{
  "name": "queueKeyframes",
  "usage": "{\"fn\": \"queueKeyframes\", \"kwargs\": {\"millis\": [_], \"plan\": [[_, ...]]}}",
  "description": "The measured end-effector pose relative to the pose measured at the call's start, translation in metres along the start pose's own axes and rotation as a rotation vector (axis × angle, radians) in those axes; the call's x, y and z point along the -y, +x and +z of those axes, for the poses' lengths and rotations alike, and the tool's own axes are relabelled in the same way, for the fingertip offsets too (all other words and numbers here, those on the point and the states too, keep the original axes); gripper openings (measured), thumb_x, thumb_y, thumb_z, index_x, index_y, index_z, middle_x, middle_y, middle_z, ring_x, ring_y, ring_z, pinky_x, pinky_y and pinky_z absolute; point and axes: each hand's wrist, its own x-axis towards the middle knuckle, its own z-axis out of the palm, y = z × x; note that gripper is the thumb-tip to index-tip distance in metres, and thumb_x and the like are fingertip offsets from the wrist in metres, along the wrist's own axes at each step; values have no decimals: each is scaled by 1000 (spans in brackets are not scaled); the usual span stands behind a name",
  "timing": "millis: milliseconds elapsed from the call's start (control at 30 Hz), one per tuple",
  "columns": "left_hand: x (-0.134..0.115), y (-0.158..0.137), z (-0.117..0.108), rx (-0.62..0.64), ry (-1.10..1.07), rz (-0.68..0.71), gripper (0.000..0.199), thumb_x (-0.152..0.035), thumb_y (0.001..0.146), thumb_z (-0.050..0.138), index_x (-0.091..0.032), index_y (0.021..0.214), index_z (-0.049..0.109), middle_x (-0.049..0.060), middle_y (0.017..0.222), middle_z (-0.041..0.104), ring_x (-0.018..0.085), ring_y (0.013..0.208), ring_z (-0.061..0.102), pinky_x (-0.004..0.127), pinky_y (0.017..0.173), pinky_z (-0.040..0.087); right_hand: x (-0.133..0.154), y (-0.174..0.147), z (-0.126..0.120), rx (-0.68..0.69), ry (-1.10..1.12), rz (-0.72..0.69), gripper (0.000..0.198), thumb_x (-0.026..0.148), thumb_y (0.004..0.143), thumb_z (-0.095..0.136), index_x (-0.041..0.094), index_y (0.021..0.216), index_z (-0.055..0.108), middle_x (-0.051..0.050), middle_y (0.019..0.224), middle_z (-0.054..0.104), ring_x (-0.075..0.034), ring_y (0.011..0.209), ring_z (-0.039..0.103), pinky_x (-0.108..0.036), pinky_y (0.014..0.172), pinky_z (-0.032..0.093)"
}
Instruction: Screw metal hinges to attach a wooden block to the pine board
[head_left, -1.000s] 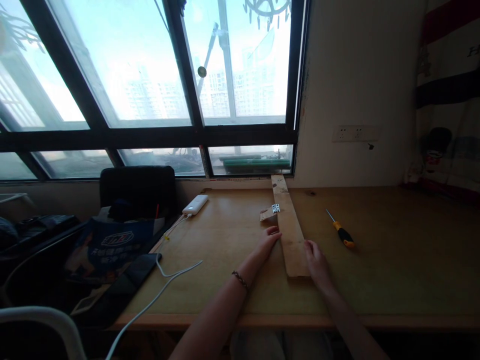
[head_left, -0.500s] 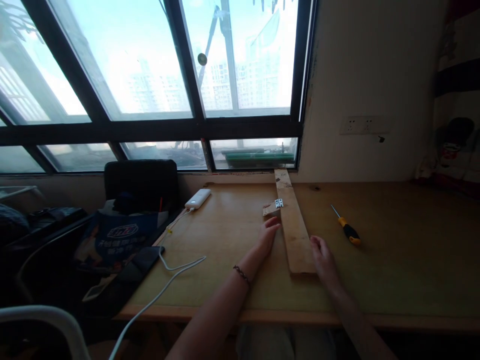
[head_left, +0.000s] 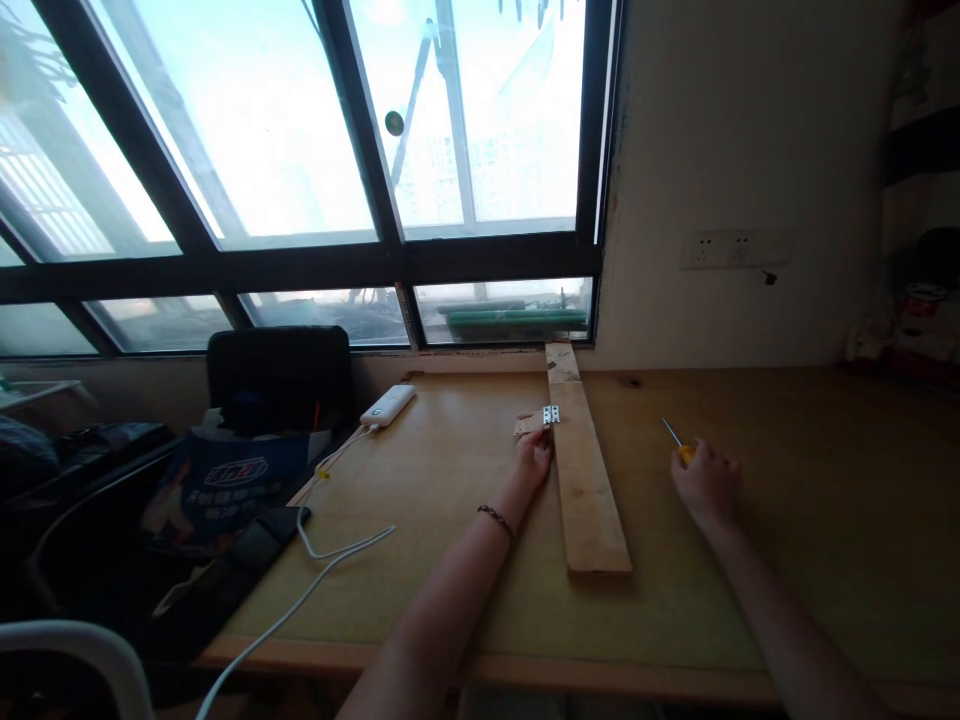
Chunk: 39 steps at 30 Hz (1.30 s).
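Note:
A long wooden board lies lengthwise on the table, its far end by the window. A metal hinge joins its left edge to a small wooden block. My left hand is closed on the near side of that block, close to the hinge; its fingertips are partly hidden. To the right of the board, my right hand is wrapped round the handle of a screwdriver. The screwdriver's thin shaft points away and to the left, and most of the handle is covered by my fingers.
A white power bank sits at the table's left, with a white cable running off the near edge. Beyond that edge are a black chair and a blue bag. A wall socket is at the right.
My right hand has left the board's right edge and moved right onto the screwdriver. My left hand has come up against the small block, which now sits straighter beside the board.

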Motion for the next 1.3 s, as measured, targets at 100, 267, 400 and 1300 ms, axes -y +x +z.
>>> {"fn": "queueKeyframes", "kwargs": {"millis": [100,267,400,1300], "plan": [[3,16,4,-8,-23,26,11,-9,72,53,-16,79,58,4,80,65,12,75,61,25,83,45,-5,-3,-1,70,-73,59,44,38,77,50,11,112,53,-22,102,59,-38,98,51,-45,72,40],[5,28,11,36,16,22,10,-15,71,56,-16,80,58,3,81,65,14,80,62,27,82,46,-10,1,4,212,-145,11,37,35,77,52,12,106,55,-21,96,60,-34,92,56,-41,69,42],[5,29,14,79,-23,-29,9,-16,72,55,-17,81,58,3,80,65,16,81,63,29,82,46,-17,5,12,270,-166,-59,31,23,78,47,10,105,56,-20,91,63,-31,89,59,-41,75,41],[6,38,12,59,-119,-50,11,-16,71,54,-14,81,59,5,77,67,20,79,63,34,81,49,184,62,-41,605,1582,20,41,41,57,76,16,84,60,8,49,50,-6,42,48,-22,47,53]]}}
